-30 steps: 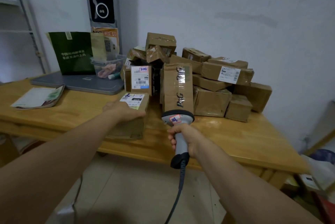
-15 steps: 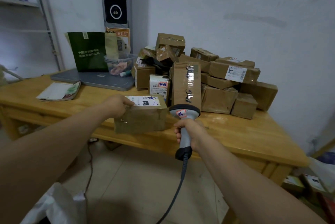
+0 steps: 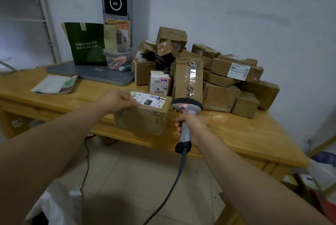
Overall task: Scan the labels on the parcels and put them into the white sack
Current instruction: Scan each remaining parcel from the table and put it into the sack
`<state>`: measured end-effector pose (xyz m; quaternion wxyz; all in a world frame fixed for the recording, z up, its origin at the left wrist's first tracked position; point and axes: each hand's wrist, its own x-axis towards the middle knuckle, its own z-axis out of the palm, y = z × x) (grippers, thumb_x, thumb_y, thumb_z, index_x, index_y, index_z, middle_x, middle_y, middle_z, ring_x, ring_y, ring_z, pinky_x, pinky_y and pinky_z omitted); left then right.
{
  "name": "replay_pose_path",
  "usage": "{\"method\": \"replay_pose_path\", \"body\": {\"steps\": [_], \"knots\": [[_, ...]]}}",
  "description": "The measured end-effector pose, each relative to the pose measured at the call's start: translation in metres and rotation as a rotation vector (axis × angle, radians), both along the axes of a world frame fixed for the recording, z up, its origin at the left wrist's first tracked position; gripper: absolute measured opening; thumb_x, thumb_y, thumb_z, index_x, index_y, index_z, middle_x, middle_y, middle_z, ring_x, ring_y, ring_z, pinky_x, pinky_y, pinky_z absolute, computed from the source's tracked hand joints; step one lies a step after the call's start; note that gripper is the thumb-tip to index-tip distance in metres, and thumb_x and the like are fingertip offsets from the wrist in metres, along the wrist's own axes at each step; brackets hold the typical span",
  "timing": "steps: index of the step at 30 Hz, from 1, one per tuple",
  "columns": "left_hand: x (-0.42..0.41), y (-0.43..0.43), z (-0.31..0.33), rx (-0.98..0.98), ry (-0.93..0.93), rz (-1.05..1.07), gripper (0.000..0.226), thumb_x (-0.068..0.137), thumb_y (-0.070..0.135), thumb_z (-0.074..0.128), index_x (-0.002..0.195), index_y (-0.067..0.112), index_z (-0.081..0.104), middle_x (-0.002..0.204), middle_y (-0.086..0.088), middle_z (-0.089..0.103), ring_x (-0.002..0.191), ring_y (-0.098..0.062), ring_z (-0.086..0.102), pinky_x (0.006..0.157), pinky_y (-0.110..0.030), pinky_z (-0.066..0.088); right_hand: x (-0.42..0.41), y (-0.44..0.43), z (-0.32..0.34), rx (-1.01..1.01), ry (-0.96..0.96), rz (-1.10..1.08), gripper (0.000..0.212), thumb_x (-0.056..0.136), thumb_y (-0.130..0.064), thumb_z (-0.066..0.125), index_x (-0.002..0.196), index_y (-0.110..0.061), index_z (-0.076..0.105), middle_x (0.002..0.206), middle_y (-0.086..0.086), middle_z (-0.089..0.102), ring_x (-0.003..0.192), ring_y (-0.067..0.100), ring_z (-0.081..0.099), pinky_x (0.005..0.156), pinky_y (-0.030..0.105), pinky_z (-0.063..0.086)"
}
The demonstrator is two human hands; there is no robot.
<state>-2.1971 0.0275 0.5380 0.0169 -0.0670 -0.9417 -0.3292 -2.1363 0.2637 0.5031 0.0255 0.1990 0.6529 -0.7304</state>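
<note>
Down low, the white sack (image 3: 54, 204) sits at the lower left, under the left arm, handy for a drop. The right hand (image 3: 192, 126) wraps tight round the scanner (image 3: 187, 108) handle, its head up just beside the box. The left hand (image 3: 118, 100) clutches the box (image 3: 143, 119) by its top left edge at the table (image 3: 236, 133) front, leaving the label (image 3: 149, 100) face-up and mostly uncovered, for the beam, I'd say. Beyond, the parcel pile (image 3: 218, 79) waits against the wall.
</note>
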Motion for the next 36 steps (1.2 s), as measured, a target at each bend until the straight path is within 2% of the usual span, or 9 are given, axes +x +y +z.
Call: {"method": "replay_pose_path", "body": {"steps": [4,7,10,15,18,22,29,33,36], "knots": [[-0.008,-0.004,-0.002,0.136,0.049,0.103,0.047,0.084,0.033,0.071,0.127,0.018,0.061,0.142,-0.004,0.05,0.127,-0.023,0.045,0.091,-0.035,0.041,-0.012,0.004,-0.001,0.013,0.022,-0.042,0.012,0.084,0.0,0.062,0.073,-0.004,0.056,0.055,0.008,0.057,0.04,0.016,0.048,0.043,0.025,0.042],[-0.002,0.01,-0.016,0.208,0.083,0.47,0.08,0.08,0.042,0.073,0.145,0.012,0.036,0.148,-0.014,0.037,0.134,-0.034,0.036,0.102,-0.046,0.038,-0.026,0.005,0.0,0.008,0.088,-0.096,0.011,0.082,-0.007,0.07,0.087,-0.004,0.061,0.064,0.009,0.062,0.047,0.017,0.055,0.045,0.027,0.046],[0.011,0.023,-0.027,0.61,-0.165,0.757,0.093,0.072,0.058,0.073,0.142,0.011,0.034,0.142,-0.016,0.038,0.126,-0.037,0.039,0.099,-0.048,0.04,-0.045,-0.002,0.005,-0.001,0.148,-0.118,0.041,0.077,-0.019,0.079,0.11,-0.007,0.058,0.09,0.01,0.066,0.075,0.022,0.063,0.064,0.035,0.052],[0.026,0.039,-0.029,1.143,-0.563,0.549,0.085,0.072,0.035,0.081,0.143,0.017,0.036,0.14,-0.02,0.044,0.127,-0.046,0.041,0.093,-0.07,0.037,-0.062,-0.024,0.013,-0.049,0.124,0.055,0.052,0.074,-0.021,0.082,0.118,-0.006,0.06,0.11,0.015,0.07,0.1,0.033,0.067,0.094,0.05,0.052],[0.028,0.036,-0.03,1.23,-0.672,0.482,0.086,0.07,0.029,0.083,0.14,0.017,0.035,0.119,-0.023,0.052,0.104,-0.046,0.053,0.057,-0.06,0.05,-0.06,-0.033,0.012,-0.015,0.109,0.133,0.048,0.072,-0.019,0.082,0.114,-0.006,0.062,0.108,0.015,0.071,0.099,0.032,0.068,0.093,0.05,0.053],[0.026,0.019,-0.035,1.301,-0.702,0.451,0.066,0.07,0.017,0.082,0.121,0.013,0.04,0.098,-0.023,0.053,0.082,-0.043,0.057,0.044,-0.055,0.052,-0.049,-0.036,0.009,0.016,0.134,0.165,0.037,0.073,-0.016,0.081,0.105,-0.007,0.065,0.104,0.013,0.072,0.097,0.031,0.067,0.092,0.049,0.053],[0.042,-0.004,-0.012,1.208,-0.498,0.31,0.059,0.048,0.01,0.081,0.101,0.006,0.056,0.082,-0.015,0.07,0.082,-0.032,0.067,0.053,-0.045,0.056,-0.024,-0.048,0.005,0.07,0.214,0.102,0.049,0.075,-0.023,0.081,0.115,-0.007,0.058,0.108,0.01,0.066,0.097,0.025,0.063,0.083,0.039,0.052],[0.045,-0.021,0.004,1.073,-0.29,0.324,0.084,0.044,0.014,0.084,0.123,0.008,0.053,0.11,-0.011,0.066,0.107,-0.027,0.06,0.091,-0.051,0.052,0.001,-0.06,0.011,0.161,0.354,0.115,0.019,0.079,-0.023,0.078,0.085,-0.024,0.06,0.087,-0.004,0.064,0.08,0.012,0.06,0.064,0.026,0.047],[0.048,-0.034,0.011,1.009,-0.202,0.349,0.093,0.04,0.016,0.085,0.127,0.01,0.051,0.117,-0.009,0.064,0.112,-0.026,0.058,0.089,-0.047,0.053,0.023,-0.065,0.018,0.162,0.387,0.238,0.017,0.084,-0.026,0.074,0.089,-0.018,0.06,0.077,-0.001,0.065,0.06,0.011,0.061,0.053,0.025,0.051]]}}
